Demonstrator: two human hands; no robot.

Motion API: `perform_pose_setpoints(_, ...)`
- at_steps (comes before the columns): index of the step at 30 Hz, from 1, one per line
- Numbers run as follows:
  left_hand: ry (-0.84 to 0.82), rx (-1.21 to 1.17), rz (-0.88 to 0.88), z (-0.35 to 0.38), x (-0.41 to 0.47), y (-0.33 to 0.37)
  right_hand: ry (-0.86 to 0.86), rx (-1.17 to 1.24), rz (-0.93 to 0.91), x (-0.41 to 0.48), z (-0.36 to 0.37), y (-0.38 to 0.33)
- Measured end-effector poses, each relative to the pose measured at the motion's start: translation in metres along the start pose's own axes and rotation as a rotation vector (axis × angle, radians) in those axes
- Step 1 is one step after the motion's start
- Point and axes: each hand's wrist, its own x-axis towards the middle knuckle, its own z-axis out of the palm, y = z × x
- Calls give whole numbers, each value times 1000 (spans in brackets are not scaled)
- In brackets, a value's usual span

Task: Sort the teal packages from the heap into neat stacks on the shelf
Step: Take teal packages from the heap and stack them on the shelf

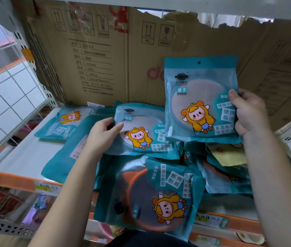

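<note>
Above the shelf (pixel 21 157), right hand (pixel 248 113) grips an upright package (pixel 200 100); left hand (pixel 103 132) pinches a lying package (pixel 141 134).

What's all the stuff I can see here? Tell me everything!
teal packages: at least six, teal with a yellow cartoon, heaped on the shelf, one raised
cardboard: count unclear, brown, standing behind the heap
shelf: one, white with orange edge, under the heap
wire grid: one, white, far left
left grip: one bare hand, pinching a lying package
right grip: one bare hand, holding the raised package
</note>
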Motion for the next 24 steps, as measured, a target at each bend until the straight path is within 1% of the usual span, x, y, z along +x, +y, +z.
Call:
perform_pose_setpoints(3,-41,188,74,2,-2,1,-9,-11,2,2,1,0)
perform_pose_setpoints(5,-17,331,208,-2,-3,0,-11,-16,2,2,2,0)
perform_pose_setpoints(7,9,347,392,-8,-7,4,-11,-17,0,2,2,0)
perform_pose_setpoints(8,-33,316,448,-9,-10,7,-15,-18,0,2,3,0)
perform_pose_setpoints(10,-222,249,471,-8,-18,18,-24,-22,0,1,4,0)
perform_pose_setpoints(11,-332,258,469,-4,-22,22,-27,-24,2,1,4,1)
perform_pose_setpoints(13,-499,353,482,7,-28,27,-24,-22,9,1,5,2)
perform_pose_setpoints(14,-542,402,504,14,-30,28,-22,-21,12,0,5,2)
perform_pose_setpoints(16,-582,469,544,25,-33,28,-22,-22,15,-2,5,3)
perform_pose_setpoints(20,-623,570,555,32,-33,31,-3,-13,19,-7,1,3)
perform_pose_setpoints(22,-637,589,587,32,-33,31,11,-10,25,-10,-3,2)
perform_pose_setpoints(24,-648,551,597,28,-34,31,23,-13,22,-15,-7,1)
